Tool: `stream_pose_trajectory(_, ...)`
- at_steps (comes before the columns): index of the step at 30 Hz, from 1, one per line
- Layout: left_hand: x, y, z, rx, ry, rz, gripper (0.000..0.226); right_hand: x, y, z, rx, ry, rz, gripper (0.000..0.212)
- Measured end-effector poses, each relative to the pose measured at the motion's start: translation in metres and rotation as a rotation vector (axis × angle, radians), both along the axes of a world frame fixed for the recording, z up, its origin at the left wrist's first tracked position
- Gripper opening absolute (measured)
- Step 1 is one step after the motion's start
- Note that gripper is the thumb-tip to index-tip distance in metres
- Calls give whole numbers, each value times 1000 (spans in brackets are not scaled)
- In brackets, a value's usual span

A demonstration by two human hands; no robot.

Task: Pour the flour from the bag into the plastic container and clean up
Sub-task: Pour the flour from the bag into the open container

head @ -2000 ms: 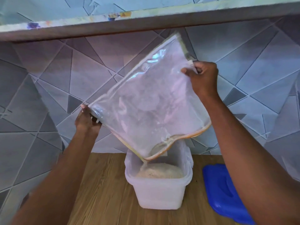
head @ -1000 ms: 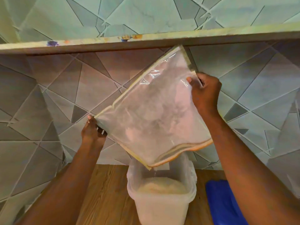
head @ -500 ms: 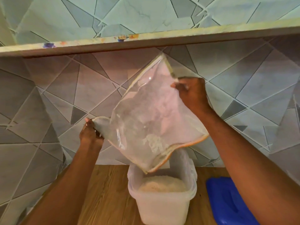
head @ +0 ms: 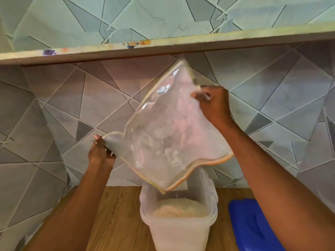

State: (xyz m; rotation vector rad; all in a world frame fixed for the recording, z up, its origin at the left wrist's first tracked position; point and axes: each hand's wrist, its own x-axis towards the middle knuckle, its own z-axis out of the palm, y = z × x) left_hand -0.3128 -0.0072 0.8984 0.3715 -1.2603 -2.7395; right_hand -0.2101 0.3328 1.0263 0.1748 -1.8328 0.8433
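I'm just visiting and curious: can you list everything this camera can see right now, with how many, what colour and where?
bag: one, clear with an orange-yellow edge, held tilted over the container, open corner down
plastic container: one, translucent white, on the counter, centre
flour: one pale heap inside the container, with some dusting the bag
lid: one, blue, flat on the counter, right of the container
counter: one, wood
wall tiles: many, grey, behind
shelf: one, pale, above
left hand: pinching the bag's lower left corner
right hand: gripping the bag's upper right edge
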Motion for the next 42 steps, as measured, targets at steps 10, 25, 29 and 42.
stream_pose_trajectory(10,2,5,-2,8,-11,-17,44,3,-4,4,61,-67,-13,53)
stream_pose_trajectory(25,4,-6,-10,51,-100,77,32,1,-7,15,197,-192,65,43)
stream_pose_trajectory(29,2,-2,-14,44,-63,60,35,4,-9,16,152,-140,56,42)
stream_pose_trajectory(42,9,1,-14,-246,-305,332,53,1,-22,13,138,-114,110,20)
